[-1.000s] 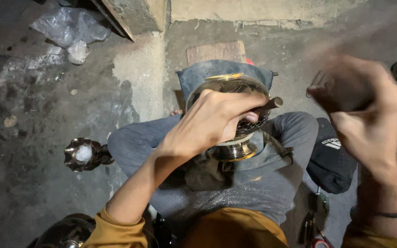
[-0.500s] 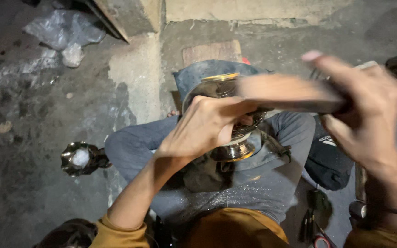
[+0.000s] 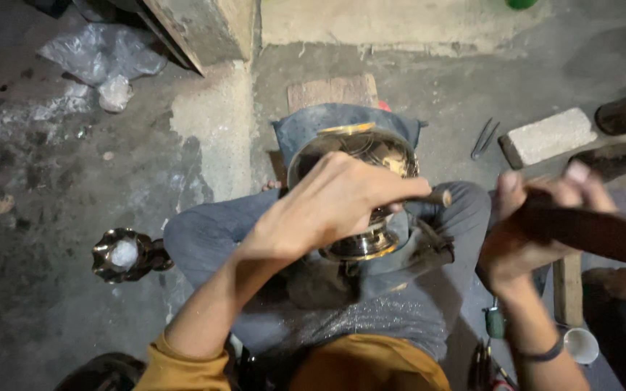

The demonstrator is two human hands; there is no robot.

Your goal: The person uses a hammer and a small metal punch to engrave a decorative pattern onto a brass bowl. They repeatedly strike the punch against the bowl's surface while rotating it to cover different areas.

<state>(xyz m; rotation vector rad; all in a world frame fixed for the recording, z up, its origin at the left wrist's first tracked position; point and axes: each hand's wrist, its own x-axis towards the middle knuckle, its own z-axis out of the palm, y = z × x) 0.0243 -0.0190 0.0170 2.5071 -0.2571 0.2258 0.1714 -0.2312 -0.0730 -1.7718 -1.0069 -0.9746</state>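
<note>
Two hands busy over one shiny brass vessel (image 3: pixel 360 163), propped on its side in the lap on grey cloth (image 3: pixel 349 119), mouth and round belly toward the far end, foot ring toward the body. Left hand (image 3: pixel 327 206) draped right over the belly, fingers (image 3: pixel 393 190) clenched round a short rod-like tool (image 3: pixel 440 197) poking out to the right, tip resting on or just off the metal, hard to tell which. Right hand (image 3: pixel 527 232) off to the right of the vessel and clear of it, wrapped tight round a dark wooden bat (image 3: pixel 595 232) with its long axis running out toward the right edge. Left clearly the nearer one, already touching. On the floor (image 3: pixel 38 217): crumpled dark metal cup (image 3: pixel 121 255) at left, pale brick (image 3: pixel 548 136) and tongs (image 3: pixel 484 139) at upper right, small white cup (image 3: pixel 581 346) low right
</note>
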